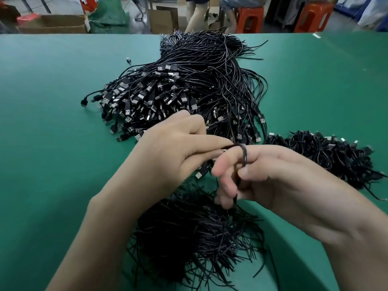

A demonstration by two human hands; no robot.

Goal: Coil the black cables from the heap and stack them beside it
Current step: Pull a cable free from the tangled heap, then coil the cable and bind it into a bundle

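Black cable (243, 154) in hand, mid-coil. Pinched between thumb and forefinger of left hand (168, 156), looped round a finger of right hand (273, 175), with other right fingers curled on the strand below. Held low over green table (52, 101), just in front of heap (178, 91). Plug (199, 175) showing under left palm, likely this cable's end. Probably the winding step, with only the first turn or so made. Next: wind rest of tail round right fingers with even tension, then likely bind with one of the ties (195, 234) lying just below the hands, and set on stack (327, 156) right of heap. Length of remaining tail: cannot tell. Heap large, stack small, so far from done.
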